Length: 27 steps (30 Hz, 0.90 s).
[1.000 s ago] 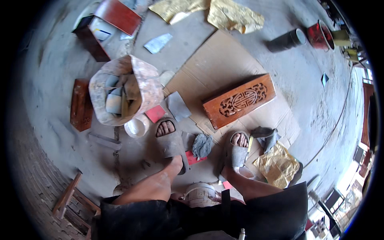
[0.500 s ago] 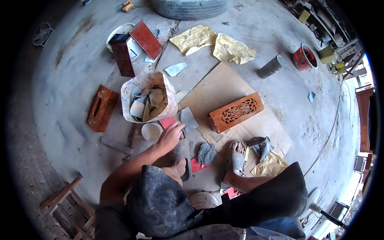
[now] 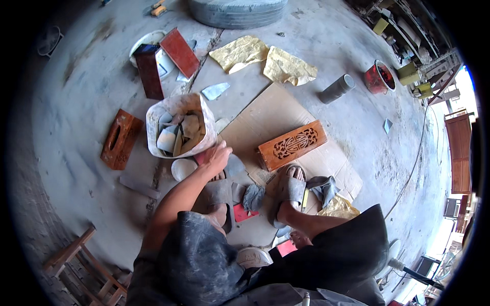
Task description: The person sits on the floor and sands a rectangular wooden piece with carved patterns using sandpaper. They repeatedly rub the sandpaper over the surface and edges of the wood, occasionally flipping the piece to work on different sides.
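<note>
reaching past the left knee (image 3: 191, 229), the left hand (image 3: 217, 157) is over the grey sheet (image 3: 235, 166) and the red sheet (image 3: 201, 157), both near the pale tub (image 3: 209, 116). its fingers are curled, but whether they grasp either sheet i cannot tell. the right hand (image 3: 301, 238), partly hidden by the right leg (image 3: 320, 224), is right beside a pinkish sheet (image 3: 286, 248); its grip cannot be made out either. a carved wooden box (image 3: 293, 145) rests on flattened cardboard (image 3: 334, 173), and a crumpled dark cloth (image 3: 252, 197) lies between the sandals (image 3: 219, 196).
</note>
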Motion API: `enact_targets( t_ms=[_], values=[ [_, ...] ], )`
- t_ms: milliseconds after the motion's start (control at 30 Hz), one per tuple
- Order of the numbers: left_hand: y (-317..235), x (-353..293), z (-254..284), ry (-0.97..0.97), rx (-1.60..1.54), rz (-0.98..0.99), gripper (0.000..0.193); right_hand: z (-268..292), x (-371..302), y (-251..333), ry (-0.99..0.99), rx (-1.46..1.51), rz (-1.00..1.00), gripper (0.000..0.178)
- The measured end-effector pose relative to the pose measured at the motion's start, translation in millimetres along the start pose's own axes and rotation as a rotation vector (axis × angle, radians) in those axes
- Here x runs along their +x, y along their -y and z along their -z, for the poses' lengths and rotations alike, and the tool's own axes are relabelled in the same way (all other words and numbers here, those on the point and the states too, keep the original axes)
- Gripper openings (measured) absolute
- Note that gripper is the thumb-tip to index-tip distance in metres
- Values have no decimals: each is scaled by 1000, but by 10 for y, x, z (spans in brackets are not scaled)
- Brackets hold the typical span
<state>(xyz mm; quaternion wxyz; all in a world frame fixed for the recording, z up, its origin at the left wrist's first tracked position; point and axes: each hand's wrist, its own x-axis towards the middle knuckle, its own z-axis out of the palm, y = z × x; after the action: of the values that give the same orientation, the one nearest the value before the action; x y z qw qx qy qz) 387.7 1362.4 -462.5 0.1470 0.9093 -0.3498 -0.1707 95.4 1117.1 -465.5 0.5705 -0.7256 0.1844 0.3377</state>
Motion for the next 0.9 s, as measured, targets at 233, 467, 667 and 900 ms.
enact_targets(
  t_ms=[233, 467, 667, 900],
  values=[
    [-249, -320, 971, -90, -685, 259, 15, 1084, -364, 507, -63, -90, 24, 56],
    [-1296, -140, 1771, 208, -1243, 211, 15, 1116, -340, 2356, -140, 534, 280, 37],
    [-1195, 119, 1449, 199, -1181, 281, 21, 1160, 321, 2176, -311, 620, 287, 36],
    [-1024, 336, 1027, 113, -1386, 384, 25, 1246, 676, 2092, -342, 746, 298, 41]
  ],
)
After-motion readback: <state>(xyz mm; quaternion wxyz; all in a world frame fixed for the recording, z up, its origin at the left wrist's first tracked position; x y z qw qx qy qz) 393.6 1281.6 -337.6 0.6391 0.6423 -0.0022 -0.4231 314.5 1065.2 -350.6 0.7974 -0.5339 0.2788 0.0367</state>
